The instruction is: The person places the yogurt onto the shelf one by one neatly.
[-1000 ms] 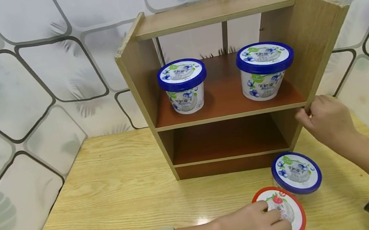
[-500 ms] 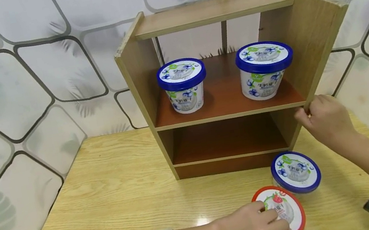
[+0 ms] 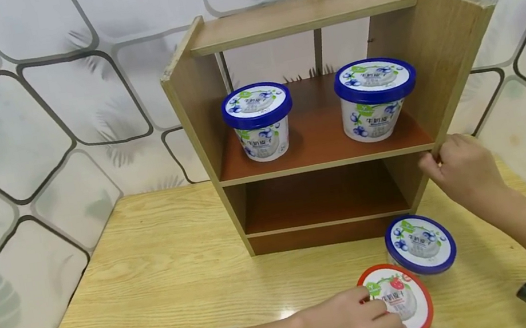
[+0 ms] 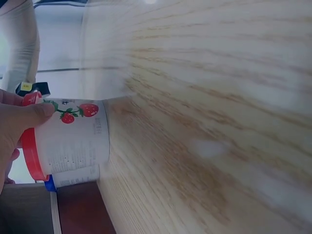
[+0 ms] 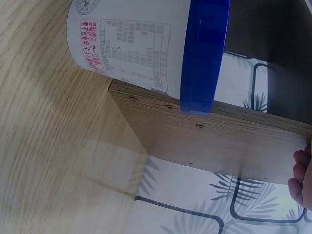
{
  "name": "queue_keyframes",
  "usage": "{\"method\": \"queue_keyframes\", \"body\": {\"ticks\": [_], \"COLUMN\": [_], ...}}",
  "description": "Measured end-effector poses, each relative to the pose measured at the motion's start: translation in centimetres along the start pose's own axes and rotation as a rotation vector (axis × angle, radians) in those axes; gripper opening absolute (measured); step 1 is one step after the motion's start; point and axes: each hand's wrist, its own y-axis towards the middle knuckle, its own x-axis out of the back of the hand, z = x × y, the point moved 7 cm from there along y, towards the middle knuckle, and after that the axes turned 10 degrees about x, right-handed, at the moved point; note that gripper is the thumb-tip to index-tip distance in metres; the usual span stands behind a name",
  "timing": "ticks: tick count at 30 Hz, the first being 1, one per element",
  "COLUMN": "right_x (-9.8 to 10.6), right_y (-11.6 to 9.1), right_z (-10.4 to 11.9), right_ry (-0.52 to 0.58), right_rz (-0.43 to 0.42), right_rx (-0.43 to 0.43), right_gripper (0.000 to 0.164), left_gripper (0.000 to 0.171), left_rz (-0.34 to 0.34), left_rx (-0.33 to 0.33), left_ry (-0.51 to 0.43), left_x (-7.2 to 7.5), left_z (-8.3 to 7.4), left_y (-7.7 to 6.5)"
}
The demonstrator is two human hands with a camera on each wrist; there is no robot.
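My left hand (image 3: 354,323) grips a white tub with a red lid and strawberry print (image 3: 406,311) near the table's front edge; in the left wrist view my thumb (image 4: 36,114) lies along the lid rim and side of this tub (image 4: 73,144). Higher up on the right, my right hand (image 3: 467,167), fingers curled, holds the right side panel of a small wooden shelf unit (image 3: 453,51) at middle-board height. Just behind the red-lidded tub stands a blueberry tub with a blue lid (image 3: 420,244). Part of my right fingers (image 5: 300,180) shows at the right wrist view's edge.
Two more blue-lidded blueberry tubs stand on the upper board, one left (image 3: 260,121) and one right (image 3: 376,98). Below them is the lower compartment (image 3: 323,197). The wood-grain table (image 3: 166,273) extends left, and a patterned wall (image 3: 77,114) rises behind.
My left hand has shifted slightly left on the red lid, so more of its print shows. The right hand keeps its place on the shelf unit; the whole view drifts a little.
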Motion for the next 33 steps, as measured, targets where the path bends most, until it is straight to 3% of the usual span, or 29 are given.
{"method": "queue_keyframes", "body": {"ticks": [7,11,22,33], "right_x": [0.1,0.1,0.2,0.2], "right_y": [0.0,-0.1,0.0,0.2], "right_z": [-0.1,-0.1,0.1,0.2], "right_ry": [-0.004,-0.001,-0.004,0.001], "right_rz": [0.009,0.008,-0.017,-0.026], "right_rx": [-0.002,-0.005,-0.002,0.004], "right_gripper": [0.04,0.041,0.038,0.04], "left_gripper": [0.035,0.035,0.029,0.02], "left_rz": [-0.01,-0.017,-0.101,-0.195], "left_rx": [-0.058,-0.072,-0.017,-0.008], "left_ry": [0.086,0.084,0.025,0.07], "left_x": [0.0,-0.1,0.2,0.6], "left_z": [-0.1,0.1,1.5,2.6], "left_y": [-0.6,-1.2,-2.4,-3.5]}}
